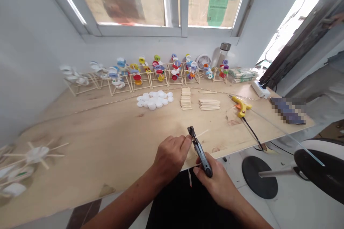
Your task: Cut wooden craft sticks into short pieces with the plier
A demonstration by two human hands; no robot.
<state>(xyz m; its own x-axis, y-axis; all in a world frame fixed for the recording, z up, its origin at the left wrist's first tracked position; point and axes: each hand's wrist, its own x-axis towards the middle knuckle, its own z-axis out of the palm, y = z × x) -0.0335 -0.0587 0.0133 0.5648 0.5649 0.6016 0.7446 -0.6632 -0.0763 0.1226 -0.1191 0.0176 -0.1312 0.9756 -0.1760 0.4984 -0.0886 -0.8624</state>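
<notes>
My right hand (219, 179) grips a pair of grey pliers (202, 153) by the handles, with the dark jaws pointing away from me over the table's front edge. Close against the jaws is my left hand (173, 152), its fingers closed on a thin wooden stick (202, 133). The stick's pale end sticks out to the right, past the pliers' head. How the jaws meet the stick is partly hidden by my left fingers. Beyond my hands lie a stack of short sticks (186, 99), another bundle of sticks (209, 105) and a pile of white bottle caps (154, 99).
Along the back wall stand several stick frames with coloured caps (137, 73). A yellow glue gun (241, 106) with its cord lies right, near a white power strip (260, 88). Stick-and-cap wheels (37, 154) lie at far left. A round black stool base (259, 177) stands on the floor.
</notes>
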